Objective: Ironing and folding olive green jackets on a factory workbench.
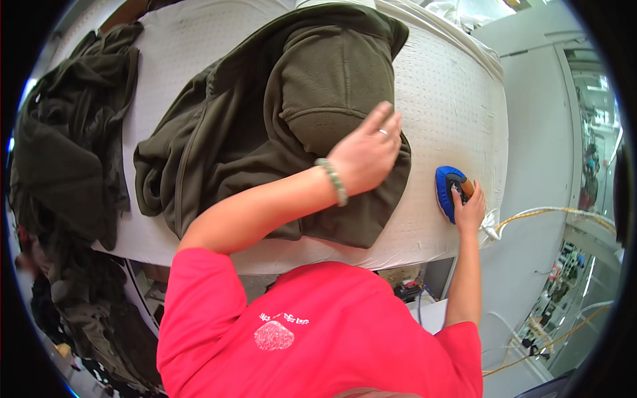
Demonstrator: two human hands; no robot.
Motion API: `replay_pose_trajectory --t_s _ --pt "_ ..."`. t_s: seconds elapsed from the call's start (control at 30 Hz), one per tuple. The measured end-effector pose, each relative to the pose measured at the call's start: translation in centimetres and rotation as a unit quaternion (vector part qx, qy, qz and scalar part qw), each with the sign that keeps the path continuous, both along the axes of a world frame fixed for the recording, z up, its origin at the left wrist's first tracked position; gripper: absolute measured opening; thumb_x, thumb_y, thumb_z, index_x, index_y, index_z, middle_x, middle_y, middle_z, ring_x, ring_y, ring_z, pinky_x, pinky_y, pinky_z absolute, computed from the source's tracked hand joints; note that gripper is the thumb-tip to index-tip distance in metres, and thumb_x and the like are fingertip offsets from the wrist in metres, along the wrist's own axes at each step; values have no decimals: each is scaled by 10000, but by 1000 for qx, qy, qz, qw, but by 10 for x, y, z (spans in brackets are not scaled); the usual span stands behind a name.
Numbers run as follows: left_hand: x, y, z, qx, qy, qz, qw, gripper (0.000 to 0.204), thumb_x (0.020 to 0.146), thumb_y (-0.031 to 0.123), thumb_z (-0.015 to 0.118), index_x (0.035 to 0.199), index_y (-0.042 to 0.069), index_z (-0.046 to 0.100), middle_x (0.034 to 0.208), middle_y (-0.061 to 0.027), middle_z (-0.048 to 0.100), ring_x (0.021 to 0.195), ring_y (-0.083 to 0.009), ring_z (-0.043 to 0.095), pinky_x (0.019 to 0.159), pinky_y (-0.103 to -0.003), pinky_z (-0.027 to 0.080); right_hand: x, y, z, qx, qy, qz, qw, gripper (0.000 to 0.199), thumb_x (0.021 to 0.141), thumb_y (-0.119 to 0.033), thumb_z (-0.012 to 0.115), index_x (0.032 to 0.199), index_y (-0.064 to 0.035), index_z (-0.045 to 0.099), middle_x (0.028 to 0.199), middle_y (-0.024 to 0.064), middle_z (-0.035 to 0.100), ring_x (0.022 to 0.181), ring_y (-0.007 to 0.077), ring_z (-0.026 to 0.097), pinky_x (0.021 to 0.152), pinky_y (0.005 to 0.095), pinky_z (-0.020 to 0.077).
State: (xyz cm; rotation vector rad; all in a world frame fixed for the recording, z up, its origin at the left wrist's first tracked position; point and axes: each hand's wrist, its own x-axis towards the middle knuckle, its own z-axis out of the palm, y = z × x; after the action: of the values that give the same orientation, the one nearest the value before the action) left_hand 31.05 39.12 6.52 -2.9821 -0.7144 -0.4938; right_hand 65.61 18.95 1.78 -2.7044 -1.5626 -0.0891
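A dark olive fleece jacket [225, 139] lies spread over a white padded ironing table [451, 93], its rounded, seamed part, which looks like a hood [335, 73], at the top right. My left hand [367, 152] reaches across onto the jacket's right side, beside the lower edge of that part. Its fingers are stretched out and slightly blurred, with nothing in them. To the right, an iron [446, 192] with a blue rim and an orange-brown handle rests on the table cover. My right hand [470, 211] is wrapped round its handle, apart from the jacket.
A heap of dark olive garments [66, 139] covers the table's left end and hangs over its edge. A white and yellow hose [551, 211] runs rightward from near the iron. Grey panels [531, 132] stand at the right. White cloth bunches along the table's far edge.
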Motion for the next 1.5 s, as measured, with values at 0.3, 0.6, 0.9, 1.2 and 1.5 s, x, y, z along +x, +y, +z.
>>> replay_pose_trajectory --t_s 0.3,0.6,0.9,1.2,1.5 --pt "-76 46 -3 -83 -198 59 975 510 931 362 593 1326 40 617 1429 -188 557 1370 -324 490 1191 -482 291 -43 -22 16 -117 49 107 986 540 840 -370 771 1239 -40 617 946 156 713 834 400 666 737 478 524" --pt "-126 -37 -46 -335 -577 265 696 448 1024 192 539 1425 3 478 1477 -143 467 1397 -278 432 1151 -399 346 -118 82 113 28 395 -215 893 376 894 -305 758 1136 -26 685 603 -14 535 466 71 471 428 257 352" --pt "-192 -76 -30 -285 -605 299 681 321 1052 103 467 1325 -50 536 1392 -137 529 1321 -234 503 1147 -371 371 -333 231 205 -195 13 441 876 139 843 -187 697 893 -58 719 807 190 711 766 366 704 646 468 544" --pt "-203 -121 -49 -350 -608 343 624 287 1042 87 493 1292 -26 577 1349 -117 563 1282 -212 535 1129 -362 391 -275 226 202 -121 47 306 943 290 880 -316 721 895 -26 709 776 195 699 726 342 703 658 440 535" --pt "-156 -65 -20 -358 -614 286 643 428 1039 199 544 1406 -13 481 1406 -121 514 1348 -221 461 1168 -371 311 -49 106 57 -8 259 -14 966 413 857 -381 782 817 20 693 651 85 613 641 141 582 620 359 465"
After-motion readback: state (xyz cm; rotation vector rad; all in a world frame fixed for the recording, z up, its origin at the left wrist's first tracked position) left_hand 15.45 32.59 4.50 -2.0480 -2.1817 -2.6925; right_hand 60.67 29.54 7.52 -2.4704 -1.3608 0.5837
